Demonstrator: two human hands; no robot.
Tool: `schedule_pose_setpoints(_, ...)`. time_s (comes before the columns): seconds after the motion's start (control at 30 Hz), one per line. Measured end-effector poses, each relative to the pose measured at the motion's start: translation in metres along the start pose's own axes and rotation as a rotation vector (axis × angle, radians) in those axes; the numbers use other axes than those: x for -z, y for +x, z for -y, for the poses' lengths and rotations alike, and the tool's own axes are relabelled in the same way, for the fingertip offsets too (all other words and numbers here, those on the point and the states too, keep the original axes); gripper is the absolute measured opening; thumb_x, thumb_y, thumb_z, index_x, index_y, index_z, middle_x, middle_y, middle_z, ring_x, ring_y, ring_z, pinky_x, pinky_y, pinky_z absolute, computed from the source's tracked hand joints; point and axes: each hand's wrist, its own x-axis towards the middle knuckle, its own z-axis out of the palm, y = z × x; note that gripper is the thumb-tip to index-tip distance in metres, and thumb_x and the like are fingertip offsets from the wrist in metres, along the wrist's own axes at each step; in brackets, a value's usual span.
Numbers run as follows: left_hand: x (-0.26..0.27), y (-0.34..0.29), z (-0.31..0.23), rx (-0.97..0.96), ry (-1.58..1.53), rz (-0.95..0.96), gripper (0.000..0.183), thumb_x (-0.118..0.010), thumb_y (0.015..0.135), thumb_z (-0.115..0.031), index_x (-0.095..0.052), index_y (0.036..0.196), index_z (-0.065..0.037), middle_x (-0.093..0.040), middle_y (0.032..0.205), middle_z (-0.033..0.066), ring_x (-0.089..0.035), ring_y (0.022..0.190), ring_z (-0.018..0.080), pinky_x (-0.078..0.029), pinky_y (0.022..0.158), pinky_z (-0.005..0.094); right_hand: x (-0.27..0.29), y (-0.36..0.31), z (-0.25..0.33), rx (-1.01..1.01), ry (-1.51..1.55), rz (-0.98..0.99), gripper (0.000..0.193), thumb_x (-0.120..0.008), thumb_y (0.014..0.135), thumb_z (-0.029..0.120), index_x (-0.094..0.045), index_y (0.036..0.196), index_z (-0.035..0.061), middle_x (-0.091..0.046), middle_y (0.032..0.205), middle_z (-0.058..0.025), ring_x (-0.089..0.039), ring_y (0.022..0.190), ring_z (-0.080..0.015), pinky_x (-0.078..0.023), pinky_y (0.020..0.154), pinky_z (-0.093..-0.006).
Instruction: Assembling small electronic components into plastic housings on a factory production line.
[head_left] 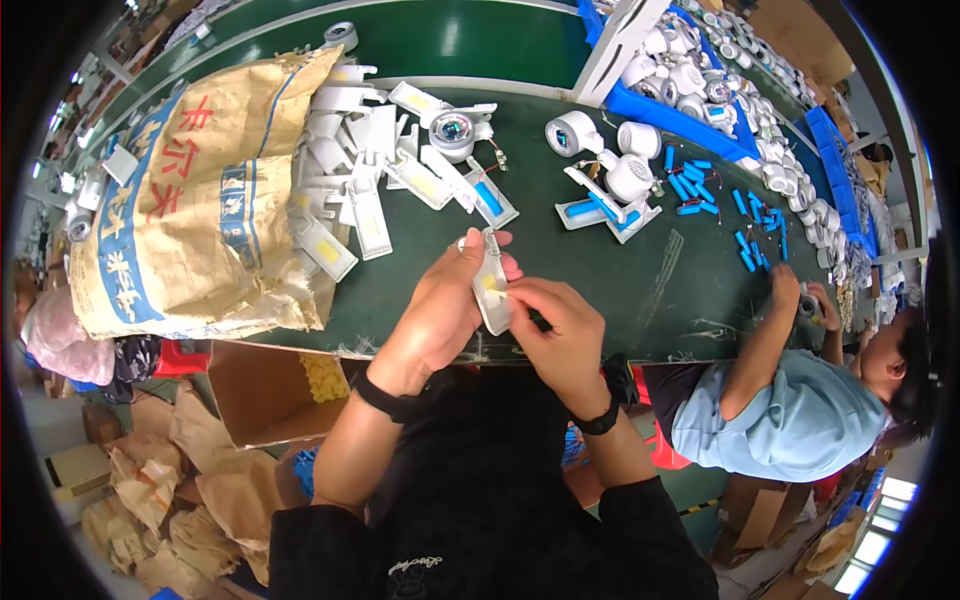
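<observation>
My left hand (447, 300) is closed around a narrow white plastic casing (489, 290) with a pale yellow pad inside, held above the front edge of the green table (640, 290). My right hand (560, 330) has its thumb and fingers pinched at the casing's right side, beside the pad; whether they grip a smaller piece there is hidden. Just beyond my hands lies a similar casing with a blue cylindrical battery (489, 199) in it. More white casings (372, 215) with yellow pads are piled to the left, next to a round white lamp head (451, 132).
A large tan sack (200, 200) opens toward the casing pile. Lamp units (628, 178) and loose blue batteries (690, 185) lie to the right. Blue bins (680, 115) full of white lamp heads stand behind. A co-worker (790, 410) sits at the right, hands at the table.
</observation>
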Motion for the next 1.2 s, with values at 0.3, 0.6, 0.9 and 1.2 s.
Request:
schedule_pose_setpoints(0.3,-0.117,0.100,0.071,0.016,0.141,0.331,0.040,-0.050,0.108,-0.032,-0.050,0.129,0.002,-0.065,0.116,0.0159,-0.067,0.101,0.0242,-0.056,0.091,0.0391,0.115,-0.045,-0.038,-0.201,0.498,-0.669,0.005,-0.057,0.098,-0.003,-0.053,0.097,-0.0014,-0.056,0.135,-0.0280,-0.061,0.122,-0.0413,-0.056,0.098,-0.0500)
schedule_pose_setpoints(0.6,-0.181,0.214,0.177,-0.844,0.950,0.076,0.038,-0.074,0.084,-0.012,-0.064,0.118,0.001,-0.065,0.120,0.0210,-0.063,0.108,0.0389,-0.050,0.094,0.0428,0.151,-0.089,-0.045,-0.306,0.691,-0.634,0.013,-0.052,0.092,-0.008,-0.045,0.097,0.0024,-0.059,0.092,-0.0133,-0.066,0.080,-0.0260,-0.060,0.078,-0.0437)
schedule_pose_setpoints(0.9,0.039,0.087,-0.077,-1.109,1.644,-0.606,0.024,-0.072,0.082,-0.002,-0.069,0.106,-0.006,-0.067,0.107,0.0127,-0.063,0.096,0.0324,-0.051,0.085,0.0414,0.093,-0.050,-0.056,-0.211,0.720,-0.298,0.014,-0.046,0.076,0.002,-0.046,0.062,0.0008,-0.045,0.073,-0.0071,-0.035,0.057,-0.0131,-0.027,0.053,-0.0273)
schedule_pose_setpoints(1.2,0.067,0.048,-0.077,-1.011,2.313,-0.098,0.030,-0.061,0.083,-0.008,-0.073,0.110,-0.010,-0.066,0.115,0.0039,-0.052,0.125,0.0254,-0.028,0.118,0.0504,0.018,0.008,0.005,-0.426,0.367,0.009,0.022,-0.064,0.093,0.020,-0.066,0.098,-0.0012,-0.046,0.059,0.0013,-0.042,0.051,-0.0075,-0.032,0.048,-0.0279)
